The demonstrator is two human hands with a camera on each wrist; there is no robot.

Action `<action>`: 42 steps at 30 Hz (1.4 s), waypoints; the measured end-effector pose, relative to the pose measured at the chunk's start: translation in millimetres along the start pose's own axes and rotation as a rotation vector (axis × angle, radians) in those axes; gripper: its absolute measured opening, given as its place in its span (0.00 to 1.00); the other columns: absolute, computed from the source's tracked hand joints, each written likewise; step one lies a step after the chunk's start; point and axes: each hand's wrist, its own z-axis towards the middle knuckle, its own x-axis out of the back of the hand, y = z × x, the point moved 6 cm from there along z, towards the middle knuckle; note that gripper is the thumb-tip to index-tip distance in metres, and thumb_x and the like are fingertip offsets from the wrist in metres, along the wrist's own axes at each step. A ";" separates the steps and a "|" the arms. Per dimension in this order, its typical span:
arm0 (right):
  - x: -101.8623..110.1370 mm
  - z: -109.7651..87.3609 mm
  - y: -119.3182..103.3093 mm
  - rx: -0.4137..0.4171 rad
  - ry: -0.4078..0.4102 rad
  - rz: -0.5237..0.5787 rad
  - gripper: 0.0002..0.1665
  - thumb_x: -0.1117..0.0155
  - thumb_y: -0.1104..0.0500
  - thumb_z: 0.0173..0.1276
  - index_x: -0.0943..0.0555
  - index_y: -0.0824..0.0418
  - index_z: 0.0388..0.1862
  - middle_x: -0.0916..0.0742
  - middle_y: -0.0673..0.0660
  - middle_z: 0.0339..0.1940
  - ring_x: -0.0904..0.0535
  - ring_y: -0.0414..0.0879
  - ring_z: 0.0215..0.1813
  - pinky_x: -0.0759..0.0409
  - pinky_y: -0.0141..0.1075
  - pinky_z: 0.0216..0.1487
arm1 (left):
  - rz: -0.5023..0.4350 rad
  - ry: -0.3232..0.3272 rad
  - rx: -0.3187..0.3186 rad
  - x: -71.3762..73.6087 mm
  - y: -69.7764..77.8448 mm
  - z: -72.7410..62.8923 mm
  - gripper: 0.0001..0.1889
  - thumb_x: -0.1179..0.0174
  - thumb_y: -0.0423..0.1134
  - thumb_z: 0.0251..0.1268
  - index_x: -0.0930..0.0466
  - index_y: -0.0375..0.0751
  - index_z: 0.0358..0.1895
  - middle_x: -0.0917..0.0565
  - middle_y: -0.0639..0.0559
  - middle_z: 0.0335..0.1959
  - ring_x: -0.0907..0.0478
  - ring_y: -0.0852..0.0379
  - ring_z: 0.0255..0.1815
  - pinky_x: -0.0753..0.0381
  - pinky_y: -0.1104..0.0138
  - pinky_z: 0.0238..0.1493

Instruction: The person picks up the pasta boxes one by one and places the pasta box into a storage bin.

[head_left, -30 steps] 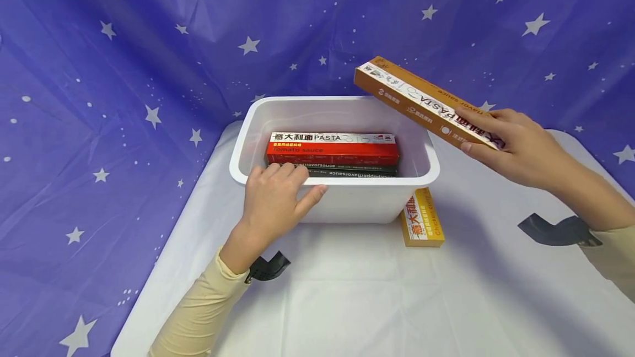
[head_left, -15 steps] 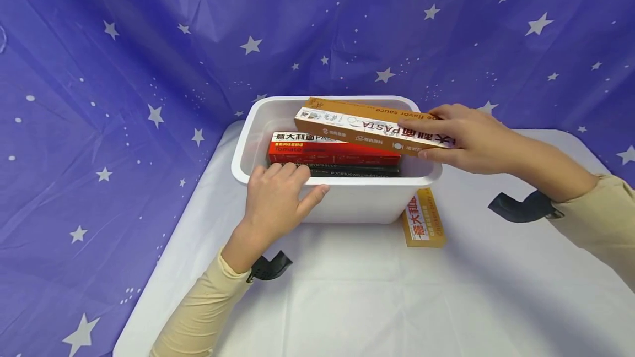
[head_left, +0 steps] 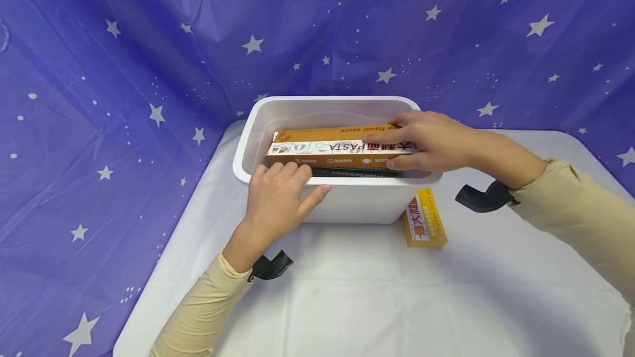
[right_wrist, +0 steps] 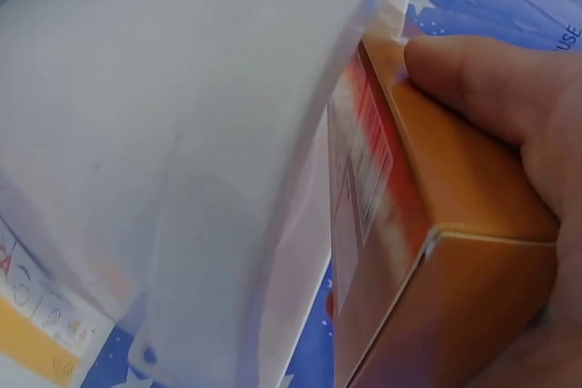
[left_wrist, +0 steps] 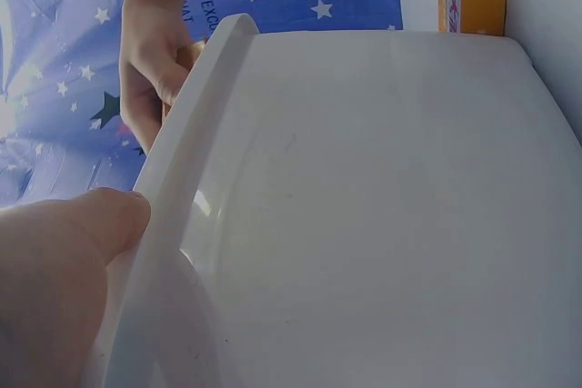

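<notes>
A white plastic bin (head_left: pixel 347 203) stands on the table. My left hand (head_left: pixel 274 200) holds its near rim, fingers over the edge and thumb along the outside; the left wrist view shows the thumb (left_wrist: pixel 114 224) at the rim. My right hand (head_left: pixel 441 142) grips the right end of a brown pasta box (head_left: pixel 317 149), which lies level within the bin's opening. In the right wrist view the thumb presses along a brown side of the pasta box (right_wrist: pixel 482 170). Black pasta boxes (head_left: pixel 354 173) show in front of it in the bin. The red pasta box is almost wholly hidden beneath or behind it.
A yellow chicken curry pasta box (head_left: pixel 426 225) lies on the white tablecloth (head_left: pixel 367 302), partly behind the bin's right front corner. A purple star-patterned cloth (head_left: pixel 317 26) hangs behind and to the left.
My right hand has brought the brown pasta box leftward and down from beyond the bin's right rim into its opening, levelling it over the red box. The left hand stays on the rim.
</notes>
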 end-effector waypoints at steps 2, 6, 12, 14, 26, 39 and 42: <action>-2.9 4.3 -0.6 0.005 -0.013 0.010 0.33 0.30 0.52 0.68 0.24 0.41 0.72 0.16 0.60 0.59 0.22 0.48 0.50 0.24 0.47 0.45 | 0.002 0.000 -0.001 -0.1 0.3 0.1 0.25 0.41 0.64 0.66 0.25 0.46 0.26 0.22 0.51 0.21 0.24 0.49 0.24 0.30 0.55 0.30; -10.3 13.3 -3.8 0.035 -0.041 0.012 0.33 0.30 0.52 0.67 0.24 0.40 0.71 0.15 0.59 0.58 0.21 0.50 0.52 0.22 0.50 0.49 | 0.007 -0.006 0.006 -0.6 0.3 -0.1 0.24 0.41 0.64 0.66 0.24 0.45 0.27 0.21 0.50 0.21 0.21 0.48 0.25 0.28 0.54 0.32; -19.9 25.4 -9.0 0.103 -0.069 -0.005 0.31 0.30 0.52 0.67 0.21 0.42 0.69 0.13 0.58 0.53 0.20 0.48 0.49 0.21 0.47 0.49 | 0.010 -0.018 0.010 -1.5 0.2 0.4 0.25 0.41 0.63 0.66 0.25 0.44 0.27 0.21 0.50 0.21 0.19 0.47 0.26 0.28 0.53 0.32; -22.6 28.8 -8.6 0.100 -0.084 -0.006 0.31 0.30 0.52 0.67 0.22 0.42 0.69 0.13 0.59 0.53 0.20 0.49 0.49 0.22 0.47 0.50 | 0.010 -0.020 0.013 -1.5 0.2 0.8 0.25 0.41 0.63 0.66 0.25 0.44 0.27 0.21 0.50 0.22 0.18 0.47 0.27 0.28 0.53 0.32; -36.9 32.6 -2.5 0.120 -0.047 -0.002 0.32 0.28 0.52 0.66 0.21 0.44 0.69 0.13 0.60 0.51 0.20 0.51 0.48 0.24 0.47 0.51 | 0.006 -0.024 0.019 -0.7 -0.9 0.2 0.25 0.41 0.63 0.66 0.25 0.44 0.27 0.19 0.50 0.23 0.18 0.47 0.28 0.27 0.53 0.33; -61.8 36.7 10.4 0.018 -0.132 0.060 0.36 0.25 0.58 0.64 0.23 0.42 0.71 0.14 0.60 0.56 0.21 0.53 0.53 0.23 0.49 0.54 | -0.002 -0.019 0.010 -2.6 -0.4 0.4 0.24 0.40 0.63 0.66 0.25 0.44 0.28 0.21 0.50 0.21 0.20 0.48 0.26 0.27 0.54 0.33; -63.8 37.3 10.6 0.006 -0.142 0.076 0.35 0.26 0.57 0.65 0.23 0.42 0.71 0.13 0.59 0.56 0.21 0.51 0.53 0.22 0.48 0.54 | 0.001 -0.017 0.008 -2.4 -0.5 0.4 0.25 0.41 0.63 0.66 0.25 0.44 0.27 0.21 0.50 0.21 0.20 0.48 0.26 0.27 0.54 0.33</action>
